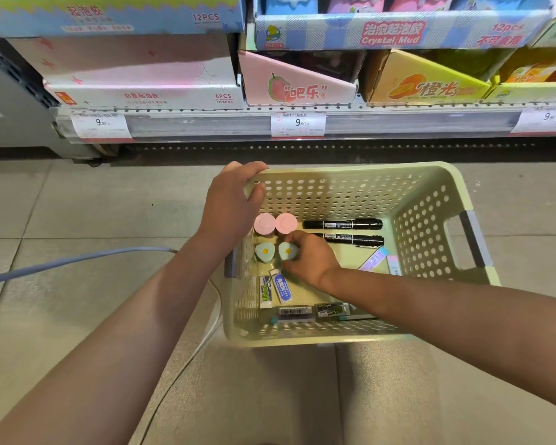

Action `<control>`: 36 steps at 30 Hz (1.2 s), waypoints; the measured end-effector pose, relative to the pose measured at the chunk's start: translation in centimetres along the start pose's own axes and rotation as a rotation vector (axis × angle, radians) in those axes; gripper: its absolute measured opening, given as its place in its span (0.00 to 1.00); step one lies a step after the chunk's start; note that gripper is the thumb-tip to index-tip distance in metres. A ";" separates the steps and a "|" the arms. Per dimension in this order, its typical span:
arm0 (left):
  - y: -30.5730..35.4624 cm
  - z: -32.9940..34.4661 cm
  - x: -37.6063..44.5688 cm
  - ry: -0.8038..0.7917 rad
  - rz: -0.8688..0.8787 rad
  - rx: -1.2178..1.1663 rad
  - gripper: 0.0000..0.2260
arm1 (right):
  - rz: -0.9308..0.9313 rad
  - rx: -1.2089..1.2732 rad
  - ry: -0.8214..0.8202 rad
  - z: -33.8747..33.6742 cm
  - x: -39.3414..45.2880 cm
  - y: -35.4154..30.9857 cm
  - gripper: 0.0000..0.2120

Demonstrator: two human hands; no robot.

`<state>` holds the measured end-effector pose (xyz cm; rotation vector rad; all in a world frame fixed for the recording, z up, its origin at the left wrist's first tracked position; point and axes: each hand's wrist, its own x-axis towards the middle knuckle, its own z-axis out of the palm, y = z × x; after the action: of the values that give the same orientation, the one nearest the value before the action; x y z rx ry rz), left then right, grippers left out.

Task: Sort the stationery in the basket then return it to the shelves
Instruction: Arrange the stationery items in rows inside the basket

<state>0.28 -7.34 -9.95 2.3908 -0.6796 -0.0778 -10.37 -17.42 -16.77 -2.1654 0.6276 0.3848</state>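
Right hand [312, 256] is down in the basket [430, 184], fingers [288, 268] curled around one of the two mint egg pots [287, 251]. Looks like a pinch on it, though I can't tell if it's lifted or just being nudged. Its twin [264, 252] sits just left of the fingers, with two pink pots [275, 223] just beyond. So the pots are paired up already, I'd say.

Further out from that hand: two black markers [343, 224] lie side by side, erasers [278, 289] sit nearer me, and a couple of pastel packs [381, 260] lie to the right. Left hand [230, 203] is wrapped over the basket's far left rim, steadying it.

Sorting looks mostly done. Nothing's gone back to the shelf [302, 123] beyond the basket yet, as far as I can see.
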 end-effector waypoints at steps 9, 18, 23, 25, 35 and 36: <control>0.1 -0.1 0.0 -0.003 -0.006 -0.009 0.13 | -0.034 -0.061 0.048 0.6 0.1 0.0 0.17; 0.2 -0.2 -0.1 -0.010 -0.005 0.008 0.13 | -0.010 0.011 0.070 0.5 0.2 0.2 0.16; 0.3 -0.3 -0.1 -0.018 -0.004 -0.002 0.13 | -0.002 0.031 0.070 0.6 0.1 0.3 0.16; 0.3 -0.2 -0.1 -0.020 -0.001 0.001 0.13 | 0.001 0.035 0.065 0.5 0.0 0.3 0.17; 0.3 -0.2 -0.1 -0.011 -0.006 -0.003 0.13 | 0.005 0.045 -0.005 0.1 -0.1 0.1 0.20; 0.2 -0.2 -0.1 -0.009 -0.007 -0.004 0.13 | 0.004 0.047 -0.011 0.0 -0.1 0.1 0.21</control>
<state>0.11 -7.36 -9.70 2.3905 -0.6750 -0.0934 -10.49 -17.49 -16.77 -2.1158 0.6286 0.3805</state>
